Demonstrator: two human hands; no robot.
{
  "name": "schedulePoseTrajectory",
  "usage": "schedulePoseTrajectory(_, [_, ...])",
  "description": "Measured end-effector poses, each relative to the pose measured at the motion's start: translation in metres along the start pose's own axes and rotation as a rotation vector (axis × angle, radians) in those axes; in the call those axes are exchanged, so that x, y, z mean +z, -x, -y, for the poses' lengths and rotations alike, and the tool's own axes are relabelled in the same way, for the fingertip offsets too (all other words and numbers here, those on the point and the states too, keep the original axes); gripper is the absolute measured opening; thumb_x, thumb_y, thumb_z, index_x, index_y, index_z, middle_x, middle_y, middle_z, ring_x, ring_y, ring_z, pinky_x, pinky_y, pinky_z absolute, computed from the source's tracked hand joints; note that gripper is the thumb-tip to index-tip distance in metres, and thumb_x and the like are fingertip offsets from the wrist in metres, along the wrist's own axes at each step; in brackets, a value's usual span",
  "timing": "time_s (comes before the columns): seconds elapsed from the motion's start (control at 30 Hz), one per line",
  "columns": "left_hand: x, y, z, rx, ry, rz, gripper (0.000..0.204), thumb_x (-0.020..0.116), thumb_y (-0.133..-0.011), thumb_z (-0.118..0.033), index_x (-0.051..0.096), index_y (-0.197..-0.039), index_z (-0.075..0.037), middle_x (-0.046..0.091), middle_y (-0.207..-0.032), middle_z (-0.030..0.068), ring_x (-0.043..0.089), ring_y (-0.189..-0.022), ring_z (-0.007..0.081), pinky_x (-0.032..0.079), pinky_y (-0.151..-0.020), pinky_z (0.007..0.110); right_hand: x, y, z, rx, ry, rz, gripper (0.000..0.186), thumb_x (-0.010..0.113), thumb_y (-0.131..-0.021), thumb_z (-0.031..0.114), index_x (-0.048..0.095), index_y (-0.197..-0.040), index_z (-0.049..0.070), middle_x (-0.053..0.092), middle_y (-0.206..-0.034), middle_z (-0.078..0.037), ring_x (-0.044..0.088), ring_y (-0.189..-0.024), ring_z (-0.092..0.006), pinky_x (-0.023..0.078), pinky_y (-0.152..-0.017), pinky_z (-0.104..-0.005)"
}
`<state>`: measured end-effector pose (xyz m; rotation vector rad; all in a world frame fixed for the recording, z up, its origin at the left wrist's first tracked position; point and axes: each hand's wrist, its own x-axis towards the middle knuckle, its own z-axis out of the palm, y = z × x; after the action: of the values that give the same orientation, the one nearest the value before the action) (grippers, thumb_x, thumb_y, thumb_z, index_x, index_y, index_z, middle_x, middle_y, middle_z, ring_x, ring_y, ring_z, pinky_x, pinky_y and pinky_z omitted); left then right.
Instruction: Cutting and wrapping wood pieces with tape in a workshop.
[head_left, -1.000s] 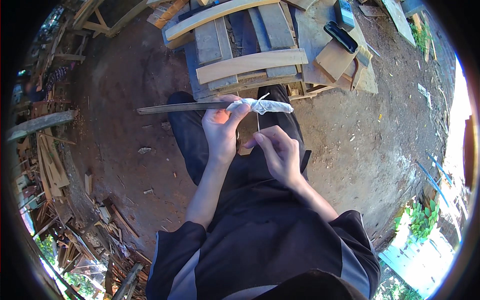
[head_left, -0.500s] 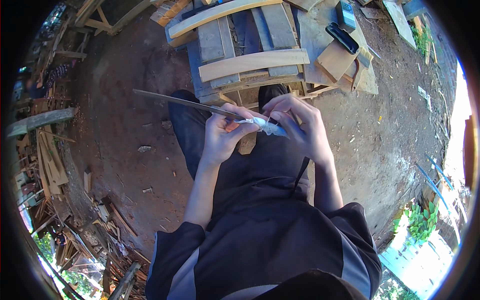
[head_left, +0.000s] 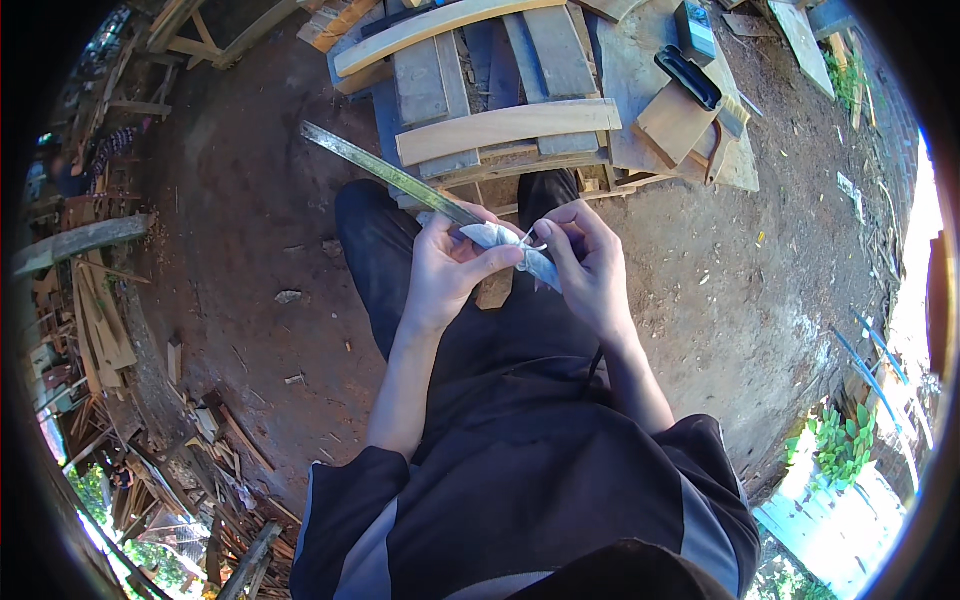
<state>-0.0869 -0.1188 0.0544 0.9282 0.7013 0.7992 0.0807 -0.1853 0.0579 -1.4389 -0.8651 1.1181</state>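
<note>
Plainly, the left hand (head_left: 448, 268) grips the flat metal strip (head_left: 385, 175) at its white cloth wrapping (head_left: 510, 248), the strip's long axis running out toward ten o'clock, while the right hand (head_left: 590, 262), equally near, pinches a thin string (head_left: 530, 238) at the wrapping.

The person wears a dark, near-black top with grey panels running down the upper sleeves; the sleeves are pushed up above the elbows, leaving both forearms bare; dark trousers cover the legs; left hand (head_left: 447, 270) and right hand (head_left: 590, 265) are ungloved.
</note>
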Motion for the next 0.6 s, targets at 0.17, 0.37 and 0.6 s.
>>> schedulePoseTrajectory(0.17, [0.001, 0.004, 0.006, 0.04, 0.049, -0.004, 0.036, 0.077, -0.084, 0.007, 0.055, -0.11, -0.003, 0.07, -0.101, 0.0132, 0.07, -0.095, 0.0194, 0.058, -0.088, 0.033, -0.005, -0.011, -0.006, -0.125, 0.033, 0.081, 0.012, 0.065, -0.099, 0.01, 0.066, -0.094, -0.001, 0.068, -0.074, -0.002, 0.063, -0.069, -0.0037, 0.049, -0.061, -0.0216])
schedulePoseTrajectory(0.37, [0.001, 0.002, 0.006, 0.075, 0.095, 0.04, 0.035, 0.077, -0.084, 0.006, 0.056, -0.109, -0.005, 0.07, -0.108, 0.0151, 0.069, -0.096, 0.0197, 0.058, -0.088, 0.033, -0.006, -0.012, -0.01, 0.048, -0.209, 0.103, 0.013, 0.065, -0.099, 0.012, 0.065, -0.094, 0.0, 0.066, -0.076, 0.001, 0.061, -0.07, -0.0027, 0.049, -0.061, -0.0204])
schedulePoseTrajectory(0.6, [0.002, 0.001, 0.007, 0.039, 0.111, 0.078, 0.037, 0.077, -0.084, 0.005, 0.055, -0.108, -0.011, 0.072, -0.103, 0.0196, 0.072, -0.095, 0.0233, 0.058, -0.087, 0.034, 0.001, -0.01, -0.015, 0.043, -0.157, 0.137, 0.015, 0.063, -0.101, 0.014, 0.063, -0.098, -0.001, 0.067, -0.08, -0.001, 0.062, -0.072, -0.0042, 0.051, -0.063, -0.0212])
